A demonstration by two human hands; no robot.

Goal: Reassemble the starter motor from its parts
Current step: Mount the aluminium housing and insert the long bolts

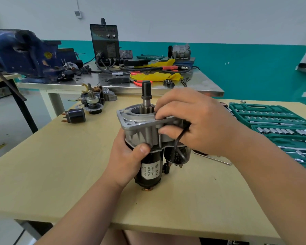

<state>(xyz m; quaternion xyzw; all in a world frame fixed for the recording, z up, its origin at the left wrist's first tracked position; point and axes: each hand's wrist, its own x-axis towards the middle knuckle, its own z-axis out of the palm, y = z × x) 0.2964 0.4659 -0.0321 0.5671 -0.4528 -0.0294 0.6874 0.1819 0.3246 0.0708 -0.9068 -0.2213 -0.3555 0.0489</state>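
Starter motor point(149, 171) is standing upright mid wooden table point(60, 165), shaft end up. Left hand point(125, 161) is wrapped around it right where the aluminium nose housing point(140, 124) meets the black body, and the right hand point(198, 121) has its fingers curled over the housing's flange from above. Green socket set point(272, 117) lies open just to the right.

The left hand point(125, 156) and right hand point(198, 121) are bare, and so are the left forearm point(81, 209) and right forearm point(272, 174) as far up as the view reaches. The fingers point(171, 101) are rounded and fairly thick, with short, trimmed nails; the left thumbnail point(145, 149) shows plainly. Below the desk point(60, 174) edge, a strip of bare leg point(148, 237) shows.
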